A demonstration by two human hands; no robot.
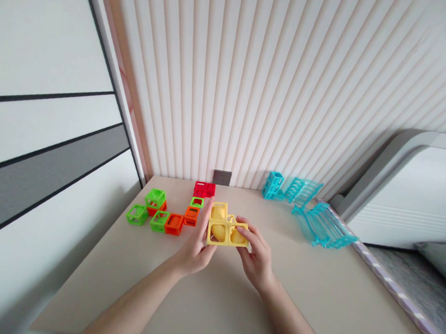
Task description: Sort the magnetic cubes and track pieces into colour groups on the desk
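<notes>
A cluster of yellow cubes [224, 226] sits between the two hands, close in front of the person, and makes a handy landmark for everything else on the table [227, 311]. The left hand [195, 250] is closed around the cluster's left side, its fingers running up along that edge and its thumb low against the bottom left cube. The right hand [256, 257] grips from the right side, with one fingertip lying over the front of the bottom right cube, so both hands hold the same piece. Whether the cluster's underside touches the table cannot be told. To the left of the yellow cubes, just past the left fingers, stand an orange cube [192, 216] and a small green cube [197, 202]; farther left are more green and orange cubes [169, 223], with one green cube [155, 198] stacked on another block. Behind the yellow cubes and slightly left is a pair of red cubes [204, 190], and straight behind is a dark wall socket [222, 177]. Well off to the right and farther back are a blue tower [273, 186] and blue slatted pieces [324, 226].
</notes>
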